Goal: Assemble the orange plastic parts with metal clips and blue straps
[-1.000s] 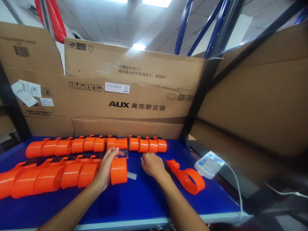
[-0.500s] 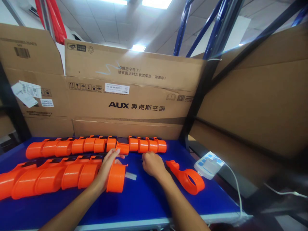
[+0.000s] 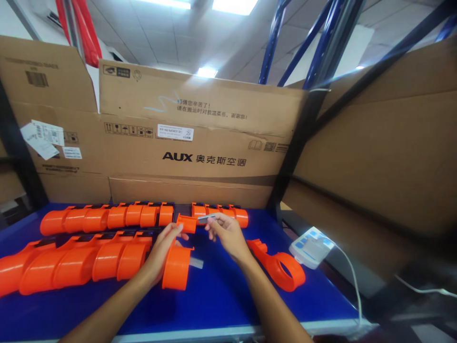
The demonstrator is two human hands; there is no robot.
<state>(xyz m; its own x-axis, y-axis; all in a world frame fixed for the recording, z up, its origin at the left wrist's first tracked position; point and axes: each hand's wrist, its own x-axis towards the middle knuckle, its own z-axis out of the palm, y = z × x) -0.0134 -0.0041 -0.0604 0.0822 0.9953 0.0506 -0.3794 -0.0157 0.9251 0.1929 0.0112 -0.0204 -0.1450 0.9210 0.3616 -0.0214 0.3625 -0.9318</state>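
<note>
My left hand (image 3: 164, 245) is closed around an orange plastic tape dispenser (image 3: 177, 267), its wide ring below the hand and its smaller end above, to the right of the thumb. In my right hand (image 3: 229, 234), thumb and fingers pinch a thin grey strip (image 3: 206, 218). The strip points left, close to the dispenser's upper end; whether they touch I cannot tell. A small translucent strip (image 3: 196, 263) lies on the blue tabletop (image 3: 214, 305) beside the ring. Right of my right forearm, another orange tape dispenser (image 3: 285, 270) lies on its side.
Two rows of orange tape dispensers, a front row (image 3: 74, 262) and a back row (image 3: 96, 218), line the left and rear. A white device (image 3: 311, 247) with a cable sits at the right edge. Cardboard (image 3: 200, 138) walls the back, beside a dark rack post (image 3: 294, 143).
My right hand has risen from the tabletop and turned, and the grey strip now shows in its fingers. My left hand and its tape dispenser have shifted slightly right.
</note>
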